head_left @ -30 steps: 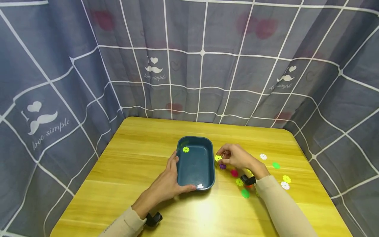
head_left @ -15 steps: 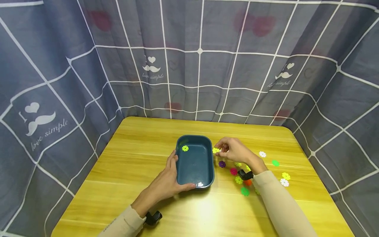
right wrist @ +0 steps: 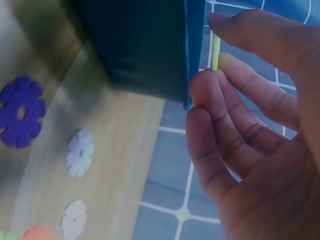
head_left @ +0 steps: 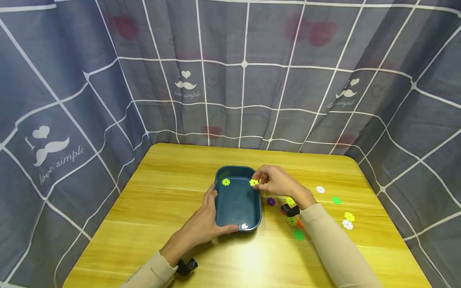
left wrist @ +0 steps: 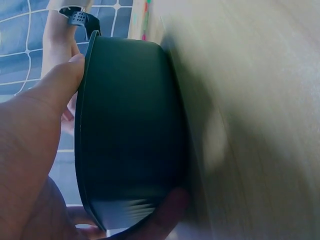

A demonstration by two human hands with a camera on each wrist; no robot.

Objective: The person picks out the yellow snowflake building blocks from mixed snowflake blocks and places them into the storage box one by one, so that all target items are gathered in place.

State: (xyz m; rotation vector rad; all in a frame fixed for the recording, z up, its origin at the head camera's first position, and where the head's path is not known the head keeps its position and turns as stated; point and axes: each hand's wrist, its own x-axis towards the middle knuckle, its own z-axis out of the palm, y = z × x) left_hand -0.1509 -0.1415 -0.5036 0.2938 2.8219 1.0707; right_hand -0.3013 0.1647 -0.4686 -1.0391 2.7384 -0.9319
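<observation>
A dark teal rectangular tray (head_left: pixel 238 204) stands on the table, one yellow flower-shaped disc (head_left: pixel 225 182) lying inside near its far left corner. My left hand (head_left: pixel 201 224) grips the tray's near left corner, thumb along the front rim and fingers against the left side; the left wrist view shows the thumb on the rim of the tray wall (left wrist: pixel 130 120). Between thumb and fingertips my right hand (head_left: pixel 279 183) pinches a second yellow flower-shaped disc (head_left: pixel 253 183), over the tray's far right rim. That disc shows edge-on (right wrist: pixel 216 52) in the right wrist view.
Right of the tray, several loose discs lie on the wooden table (head_left: pixel 173 172), among them a purple one (head_left: pixel 271 201), a green one (head_left: pixel 299 235) and a white one (head_left: pixel 320 189). The right forearm partly covers some. A grey checked curtain (head_left: pixel 223 88) surrounds the table.
The right hand has lifted the pinched yellow disc from beside the tray and carried it left and away over the rim. The left hand and tray have stayed in place.
</observation>
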